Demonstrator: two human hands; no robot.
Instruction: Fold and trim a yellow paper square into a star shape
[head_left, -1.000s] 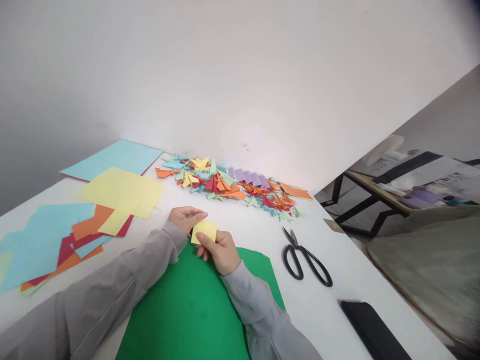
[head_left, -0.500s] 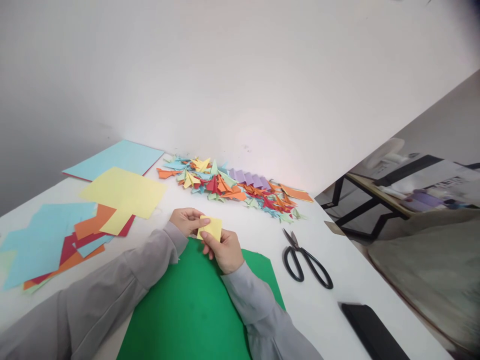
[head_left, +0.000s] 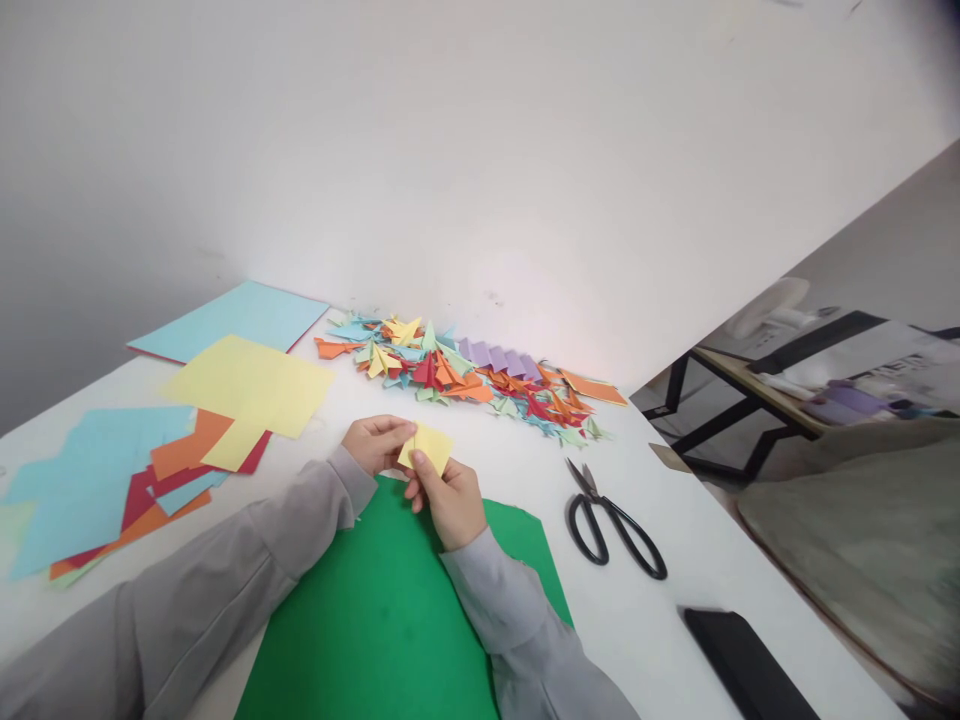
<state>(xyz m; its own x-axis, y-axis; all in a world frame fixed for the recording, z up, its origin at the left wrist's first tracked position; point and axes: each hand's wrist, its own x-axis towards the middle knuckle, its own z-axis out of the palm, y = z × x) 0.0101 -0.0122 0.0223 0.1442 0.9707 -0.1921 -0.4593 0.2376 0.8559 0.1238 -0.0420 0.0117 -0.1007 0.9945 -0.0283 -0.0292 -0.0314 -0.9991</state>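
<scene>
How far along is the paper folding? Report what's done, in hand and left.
Done: a pile of folded paper shapes lies at the far edge of the table. In hand: the left hand and right hand pinch a small yellow paper piece above the green sheet. Left, likely: flat coloured sheets lie unfolded at the left; the scissors lie untouched.

Paper square [head_left: 429,447]: pale yellow, plain. Big sheet [head_left: 390,620] at its 6 o'clock: solid green. Scissors [head_left: 611,520], 3 o'clock: black. Folded pieces [head_left: 465,375], 12 o'clock: orange, red, yellow, light blue, lilac. Loose sheets [head_left: 112,480], 9 o'clock: yellow, light blue, orange, red. Sleeves [head_left: 225,590]: grey. Table [head_left: 510,470]: white.
</scene>
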